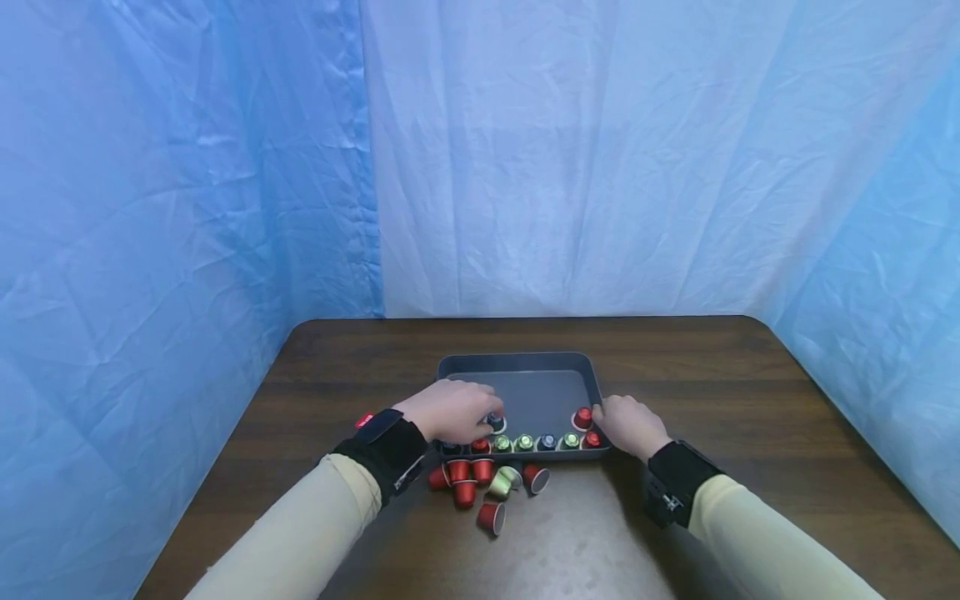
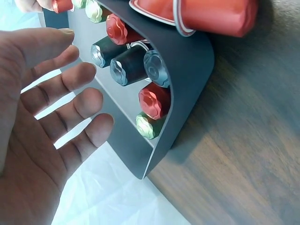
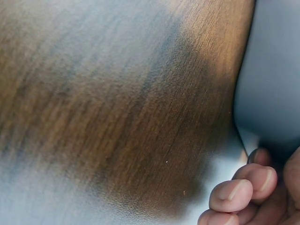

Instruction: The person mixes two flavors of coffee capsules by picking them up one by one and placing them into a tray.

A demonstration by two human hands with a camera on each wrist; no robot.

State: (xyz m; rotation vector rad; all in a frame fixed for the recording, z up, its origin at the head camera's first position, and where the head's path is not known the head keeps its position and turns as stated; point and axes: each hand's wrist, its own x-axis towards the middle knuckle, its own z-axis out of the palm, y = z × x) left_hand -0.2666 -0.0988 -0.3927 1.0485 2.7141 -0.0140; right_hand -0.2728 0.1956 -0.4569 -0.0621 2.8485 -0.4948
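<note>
A dark grey rectangular tray (image 1: pixel 540 392) holds coffee capsules along its near wall, among them a green capsule (image 1: pixel 524 442) and a dark blue capsule (image 1: pixel 547 442). One red capsule (image 1: pixel 582 417) stands behind that row at the right. My left hand (image 1: pixel 457 410) hovers over the tray's left part, beside dark capsules (image 2: pixel 129 65); its fingers are spread and loosely bent with nothing between them. At the tray's right wall, my right hand (image 1: pixel 630 423) grips the rim, its fingers (image 3: pixel 232 194) curled on the outer side.
Several loose capsules lie on the wooden table (image 1: pixel 360 392) in front of the tray, including a red capsule (image 1: pixel 492 517), a green capsule (image 1: pixel 500 483) and an upside-down red capsule (image 1: pixel 464 493). Light blue curtains (image 1: pixel 562 167) hang behind the table and at both sides.
</note>
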